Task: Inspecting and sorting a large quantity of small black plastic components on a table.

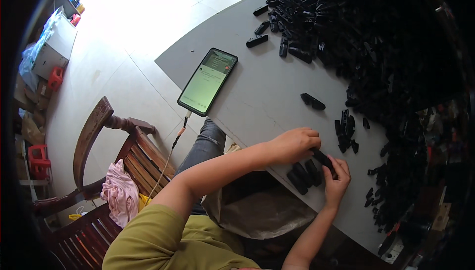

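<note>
Between my two hands is a small black elongated plastic part (pixel 322 158), held above the grey table top (pixel 257 97). My left hand (pixel 295 144) has its fingers closed at the part's far end. The fingers and thumb of my right hand (pixel 337 178) pinch its near end. Just left of my right hand, a short row of similar black parts (pixel 298 178) lies side by side near the table edge. Beyond my hands lie one single black part (pixel 312 102) and a small cluster of narrow black pieces (pixel 345 129).
A large heap of black plastic pieces (pixel 356 47) covers the table's far and right side. A phone (pixel 208 81) with a lit screen and a cable lies at the left edge. An open brown bag (pixel 262 210) sits below the near edge. A wooden chair (pixel 143 156) holds a pink cloth (pixel 121 191).
</note>
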Motion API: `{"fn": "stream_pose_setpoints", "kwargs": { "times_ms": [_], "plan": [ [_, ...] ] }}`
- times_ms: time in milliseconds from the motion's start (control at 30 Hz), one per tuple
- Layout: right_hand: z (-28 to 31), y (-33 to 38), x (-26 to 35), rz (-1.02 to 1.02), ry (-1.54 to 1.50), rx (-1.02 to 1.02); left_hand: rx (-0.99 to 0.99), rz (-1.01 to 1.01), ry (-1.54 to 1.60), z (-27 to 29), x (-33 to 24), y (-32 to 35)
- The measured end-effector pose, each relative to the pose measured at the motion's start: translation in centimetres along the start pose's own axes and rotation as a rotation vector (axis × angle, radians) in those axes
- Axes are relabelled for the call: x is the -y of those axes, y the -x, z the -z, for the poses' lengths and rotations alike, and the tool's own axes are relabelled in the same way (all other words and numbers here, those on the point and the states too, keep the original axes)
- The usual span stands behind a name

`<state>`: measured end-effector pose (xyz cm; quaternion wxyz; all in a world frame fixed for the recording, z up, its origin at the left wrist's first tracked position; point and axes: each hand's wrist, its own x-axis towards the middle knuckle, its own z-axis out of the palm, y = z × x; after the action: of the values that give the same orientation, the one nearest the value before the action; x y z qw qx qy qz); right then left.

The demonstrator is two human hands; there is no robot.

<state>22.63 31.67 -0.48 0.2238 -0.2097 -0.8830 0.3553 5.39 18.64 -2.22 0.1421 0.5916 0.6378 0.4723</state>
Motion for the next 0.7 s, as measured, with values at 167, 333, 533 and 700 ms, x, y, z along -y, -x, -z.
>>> {"fn": "stream_pose_setpoints", "kwargs": {
  "times_ms": [167,333,533,700],
  "plan": [
    [0.8,-0.2,-0.3,0.008,0.007,0.039,-0.009,-0.038,-0.014,0.1,0.2,-0.1],
    [1.2,-0.6,-0.8,0.014,0.006,0.118,0.003,-0.009,0.050,0.2,0.4,-0.2],
    [1.0,-0.7,-0.2,-0.052,-0.025,0.139,0.001,0.005,0.071,0.3,-0.1,-0.1],
    [0.0,-2.2,0.4,0.123,0.064,0.194,0.036,-0.010,0.015,0.0,-0.2,-0.1]
  ]
}}
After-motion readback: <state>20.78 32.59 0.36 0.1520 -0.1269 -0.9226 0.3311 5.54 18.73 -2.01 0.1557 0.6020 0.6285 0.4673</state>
